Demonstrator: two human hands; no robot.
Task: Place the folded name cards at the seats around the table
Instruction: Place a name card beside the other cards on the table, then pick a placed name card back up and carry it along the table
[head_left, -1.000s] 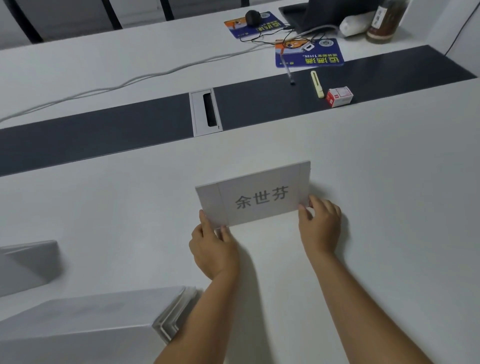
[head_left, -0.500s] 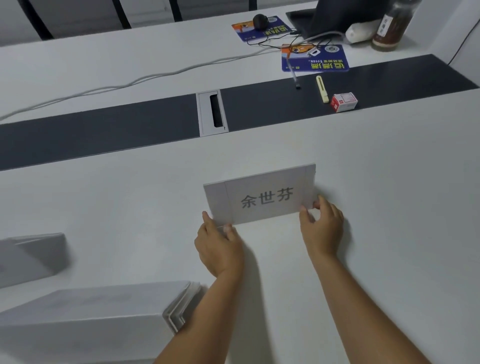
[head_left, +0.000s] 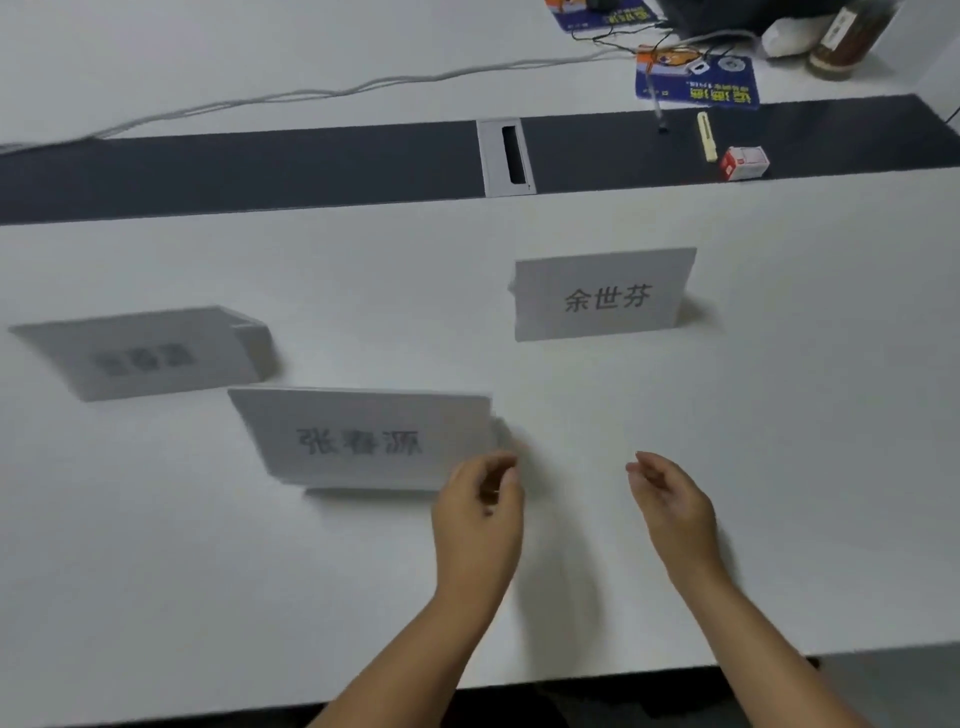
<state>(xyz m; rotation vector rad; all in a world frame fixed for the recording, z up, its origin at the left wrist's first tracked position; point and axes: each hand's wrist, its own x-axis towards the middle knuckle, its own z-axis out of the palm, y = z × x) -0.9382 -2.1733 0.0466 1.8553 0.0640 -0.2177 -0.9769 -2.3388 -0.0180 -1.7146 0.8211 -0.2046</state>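
The card reading 余世芬 (head_left: 602, 296) stands upright on the white bench (head_left: 779, 467), this side of the dark centre strip (head_left: 260, 166), apart from both hands. Nearer the person and to that card's left sits a second name card (head_left: 363, 439), blurred; a third name card (head_left: 140, 353) lies further left, too smeared to read. The left hand (head_left: 478, 509) hovers at the second card's right edge with loosely curled fingers, grip released as far as the blur allows. The right hand (head_left: 670, 499) hangs below the standing card, relaxed and holding nothing. The likely trouble: folded paper is light, so a brushing hand or sleeve could tip or skew the standing card. A one-handed grab at the second card's corner may spread its fold or drag it crooked.
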